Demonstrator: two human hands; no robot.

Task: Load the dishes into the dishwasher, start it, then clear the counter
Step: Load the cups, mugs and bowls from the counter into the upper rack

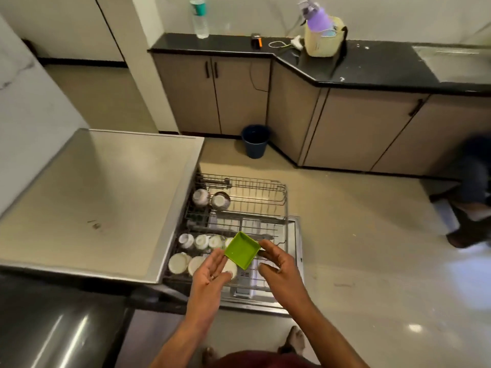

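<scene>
both hands are over the pulled-out rack (265, 205) of the open dishwasher (297, 261), and between them is a small green square dish (242, 250), tilted, with its hollow side facing up toward the camera. the left hand (212, 272) is turned palm up with the fingers straight and relaxed, and its fingertips touch the left edge of the green dish. the right hand (279, 264) has its fingers loosely curved; the thumb and the forefinger reach to the right corner of the dish, so it seems lightly held there, but a firm grip i cannot tell. under the dish, in the near part of the rack, stand several white cups (202, 241) in a row, upside down, and in front of them some white plates (180, 262) stand on edge. farther back in the rack are two more bowls (211, 199), side by side. to the left of the dishwasher is a grey steel counter (106, 195). across the floor there is a black countertop (332, 65) over beige cabinets; on it stand a clear water bottle (199, 18) and a cream bag (321, 39) with a purple bottle (317, 18) inside. a dark blue bin (255, 141) stands on the floor by the cabinets.
</scene>
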